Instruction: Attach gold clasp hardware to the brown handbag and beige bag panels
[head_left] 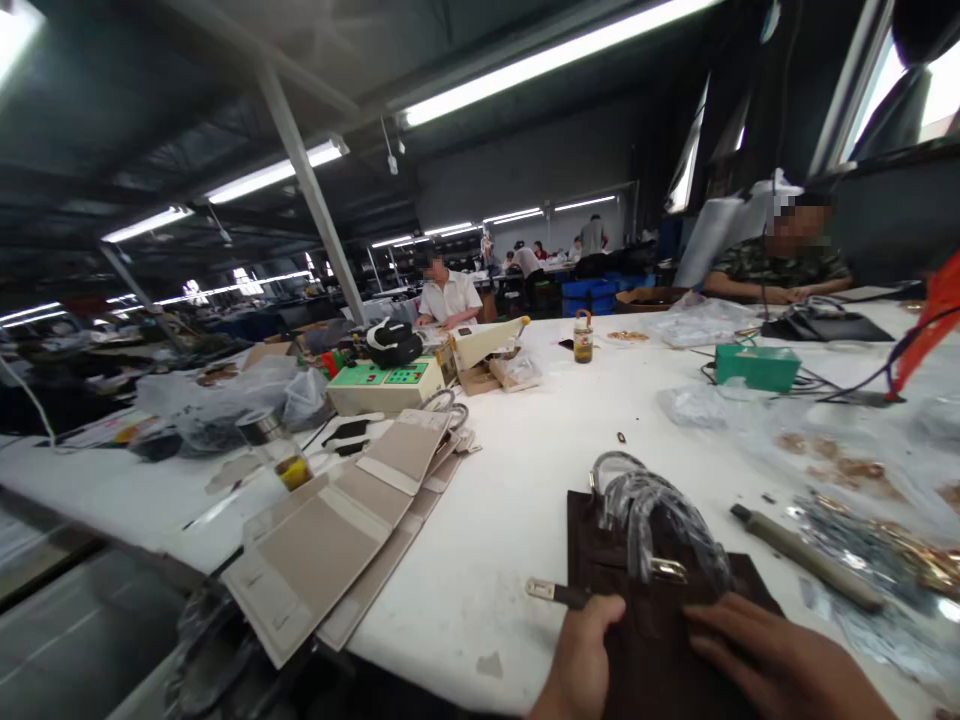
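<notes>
A dark brown leather bag piece (pixel 600 545) lies on the white table (pixel 525 470) at the near edge, with plastic-wrapped handles (pixel 649 505) on top of it. My left hand (pixel 589 655) is closed on its left edge, beside a small metal tool (pixel 551 592) that sticks out to the left. My right hand (pixel 780 655) rests flat on the bag's near right part, fingers stretched out.
A stack of beige leather panels (pixel 337 520) overhangs the table's left edge. A grey-handled tool (pixel 806 558) and bagged metal fittings (pixel 877 545) lie to the right. Further back stand a green-topped machine (pixel 382 385), a jar (pixel 583 338) and a green box (pixel 757 367). Other people sit at the far tables.
</notes>
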